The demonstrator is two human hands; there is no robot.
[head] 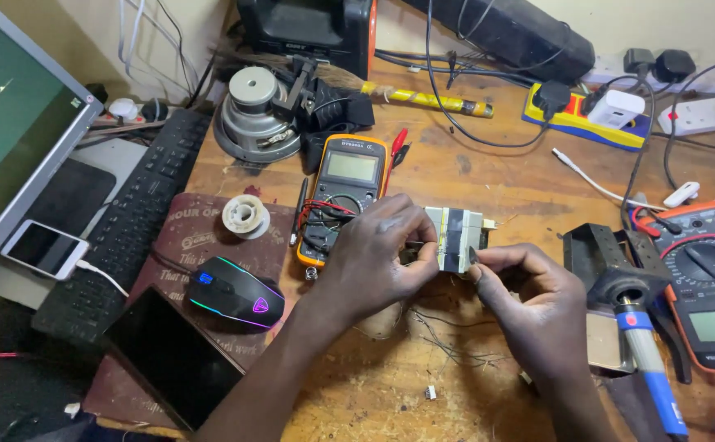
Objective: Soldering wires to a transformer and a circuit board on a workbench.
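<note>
A small pale transformer block [458, 236] wrapped with a dark band is held above the wooden bench [496, 176]. My left hand [378, 258] pinches its left side, thumb and fingers closed on it. My right hand [529, 299] grips its lower right corner with fingertips. Thin loose wires [447, 340] lie on the wood just below both hands. An orange multimeter [345, 192] with red and black leads sits right behind my left hand.
A second multimeter [705, 282] and a blue-handled soldering iron [648, 360] in its black stand lie at right. Mouse [235, 295], solder spool [245, 215], keyboard [128, 221], phone [42, 248] and monitor [6, 131] are at left. Power strips [595, 110] and cables line the back.
</note>
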